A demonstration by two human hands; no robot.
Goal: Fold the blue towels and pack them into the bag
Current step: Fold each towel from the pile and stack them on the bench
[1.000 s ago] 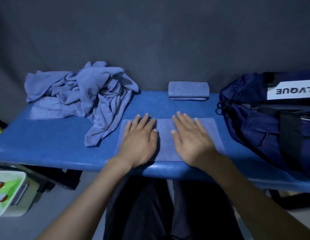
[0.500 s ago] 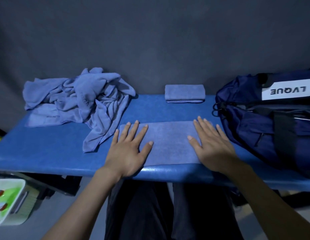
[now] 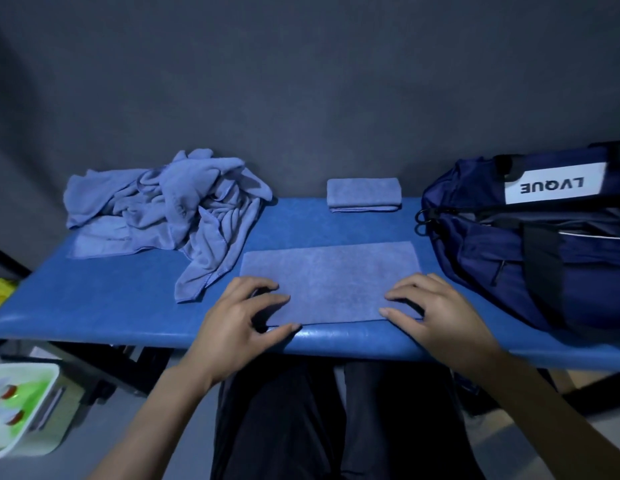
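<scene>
A half-folded blue towel (image 3: 332, 278) lies flat near the front edge of the blue table (image 3: 111, 299). My left hand (image 3: 239, 320) has its fingers curled on the towel's near-left corner, with the thumb at the near edge. My right hand (image 3: 436, 313) does the same at the near-right corner. A small folded towel (image 3: 364, 194) rests at the back of the table. A heap of crumpled blue towels (image 3: 173, 209) covers the back left. The navy bag (image 3: 530, 251), labelled LVQUE, sits open on the right.
A dark wall stands right behind the table. A white bin (image 3: 24, 410) with green contents sits on the floor at the lower left. My legs are under the table's front edge.
Both hands slid apart from the towel's middle to its near corners. They lay flat before, and now their fingers curl onto the corners.
</scene>
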